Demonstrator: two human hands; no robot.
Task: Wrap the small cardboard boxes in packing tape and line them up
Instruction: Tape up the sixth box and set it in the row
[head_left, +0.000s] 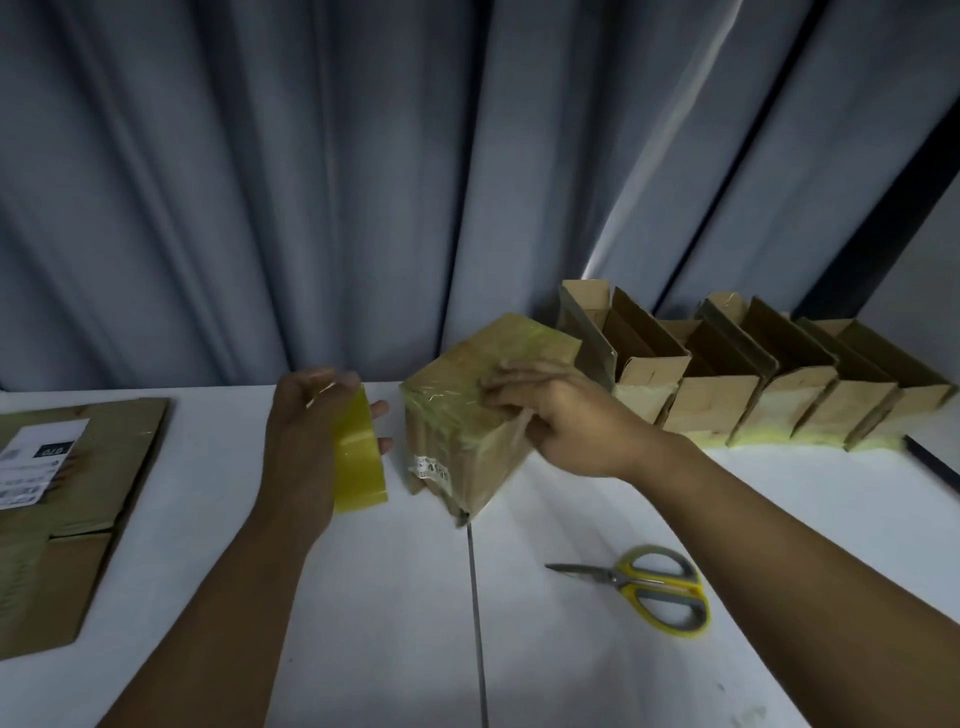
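Note:
A small cardboard box (457, 415), glossy with yellowish tape and bearing a white label, sits tilted on the white table (363, 597) near its middle. My right hand (561, 421) lies on the box's right upper side with its fingers curled against the taped surface. My left hand (306, 441) grips a roll of yellow packing tape (361, 457) just left of the box, the roll standing on edge. Behind and to the right, several open cardboard boxes (727, 384) stand in a row along the curtain, with tape around their bases.
Yellow and grey scissors (649, 584) lie shut on the table in front of my right forearm. Flattened cardboard (67, 499) with a shipping label lies at the left edge. A grey curtain (311, 182) hangs behind the table. A seam in the tabletop (475, 623) runs toward me.

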